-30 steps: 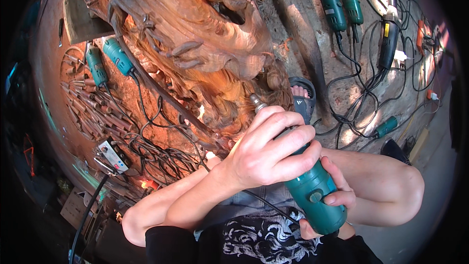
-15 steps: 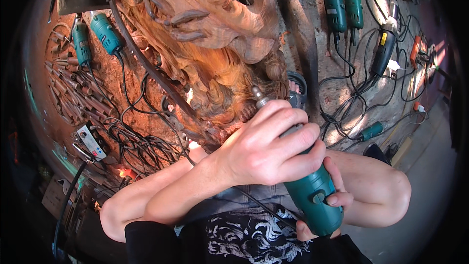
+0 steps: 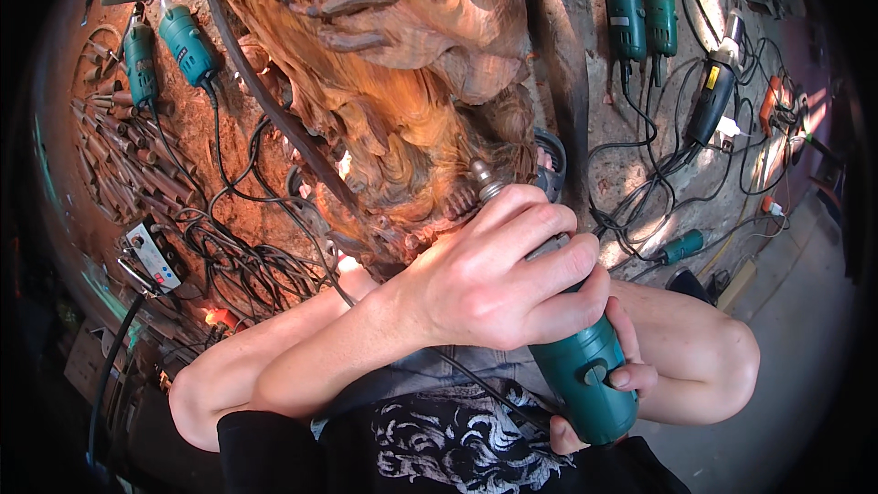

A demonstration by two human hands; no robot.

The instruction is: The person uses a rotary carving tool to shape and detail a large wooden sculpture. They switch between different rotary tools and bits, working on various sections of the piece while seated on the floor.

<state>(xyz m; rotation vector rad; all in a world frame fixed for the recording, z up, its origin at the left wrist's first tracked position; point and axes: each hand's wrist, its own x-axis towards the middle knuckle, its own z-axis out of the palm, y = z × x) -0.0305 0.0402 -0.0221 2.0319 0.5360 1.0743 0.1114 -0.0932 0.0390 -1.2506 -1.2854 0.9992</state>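
A green electric die grinder [image 3: 582,368] slants across my lap, its metal collet end pointing up and away at the foot of a carved wooden sculpture [image 3: 412,55]. My left hand [image 3: 498,279] is wrapped over the grinder's neck from above. Lower down, the fingers and thumb of my right hand [image 3: 631,377] curl round the green body near its rear end; the palm is hidden behind the tool. The collet tip is close to the reddish-brown carving, but I cannot tell whether they touch. A dark cord runs across my lap beside the grinder.
Two green grinders [image 3: 187,46] lie at the far left, above a heap of carving bits [image 3: 128,160] and tangled cords [image 3: 247,261]. A control box [image 3: 154,258] sits at left. More green grinders [image 3: 625,9] and a black power tool [image 3: 713,96] lie at right among cables.
The view has shifted slightly, so the surroundings appear a little to the left. Both hands keep their hold on the grinder, which has hardly moved.
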